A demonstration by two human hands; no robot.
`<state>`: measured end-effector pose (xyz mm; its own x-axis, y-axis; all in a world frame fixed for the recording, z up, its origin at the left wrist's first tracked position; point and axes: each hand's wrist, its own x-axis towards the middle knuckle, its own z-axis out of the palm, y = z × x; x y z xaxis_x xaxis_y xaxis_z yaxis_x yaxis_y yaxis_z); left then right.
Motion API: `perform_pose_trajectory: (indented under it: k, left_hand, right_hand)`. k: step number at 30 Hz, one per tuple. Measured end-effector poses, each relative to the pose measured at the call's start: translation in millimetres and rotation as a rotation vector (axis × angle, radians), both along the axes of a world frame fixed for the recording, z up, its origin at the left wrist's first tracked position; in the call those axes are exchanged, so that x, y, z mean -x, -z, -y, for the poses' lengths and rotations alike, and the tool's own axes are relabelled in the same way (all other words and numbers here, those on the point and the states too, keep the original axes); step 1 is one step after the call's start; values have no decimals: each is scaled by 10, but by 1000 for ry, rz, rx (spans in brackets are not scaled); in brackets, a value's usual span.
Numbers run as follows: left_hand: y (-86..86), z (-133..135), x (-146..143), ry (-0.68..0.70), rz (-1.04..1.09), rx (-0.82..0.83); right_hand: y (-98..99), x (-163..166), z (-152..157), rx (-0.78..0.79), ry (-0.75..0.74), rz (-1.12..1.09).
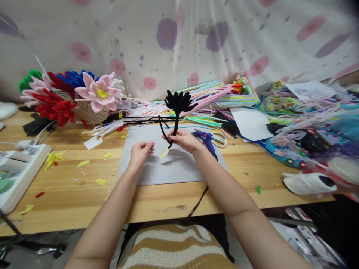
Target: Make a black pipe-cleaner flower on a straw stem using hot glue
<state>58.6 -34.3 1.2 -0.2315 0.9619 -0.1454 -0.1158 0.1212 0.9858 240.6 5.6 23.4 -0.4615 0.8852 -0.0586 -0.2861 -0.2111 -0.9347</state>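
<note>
A black pipe cleaner flower (181, 102) stands upright above the grey work mat (168, 172), its petals spread at the top. My right hand (183, 140) is closed round its dark wrapped stem. A loose black pipe cleaner (163, 129) bends out from the stem to the left, and the lower end shows pale yellow and pink tips (165, 153). My left hand (141, 154) hovers to the left of the stem, apart from it, thumb and fingers pinched together. Whatever may be between those fingertips is too small to tell.
A blue glue gun (206, 140) and scissors (219, 140) lie right of the mat. Bundled pipe cleaners (213, 95) line the back. Finished flowers (98, 91) stand at left, near a white power strip (25, 175). A white thread spool (310, 184) lies at the right edge.
</note>
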Motion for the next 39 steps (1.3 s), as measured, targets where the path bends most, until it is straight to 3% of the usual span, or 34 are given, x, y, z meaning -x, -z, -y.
perform_pose_trajectory:
  k: [3,9,12,16,18,20,22,27,32,35,39]
  left_hand:
    - [-27,15,-63,103,-56,-29]
    - [-80,31,-253,538,109,55]
    - [-61,29,-299,616,192,73]
    - [-15,26,-354,561,222,73]
    - [15,18,-390,498,215,87]
    - [52,3,-428,439,191,102]
    - [95,-16,-461,388,139,98]
    - [159,-58,-491,333,-39,2]
    - [151,-84,-448,286,31,33]
    - [149,-80,-427,254,78,72]
    - [137,-61,-429,252,184,91]
  right_hand:
    - [33,-3,-27,-60,-40,-10]
    - [79,-14,-48,-77,-111,19]
    - [67,-19,-31,-69,-138,24]
    - [47,-39,-49,-53,-112,143]
    - [28,-53,-70,-103,84,339]
    - [-8,-50,-82,-265,370,547]
    - [-62,-10,-78,-455,483,696]
    - [-191,209,-40,-609,127,944]
    - [-204,258,5,-678,5,817]
    - [-154,185,45,-617,8,680]
    - [-40,97,99,-436,238,533]
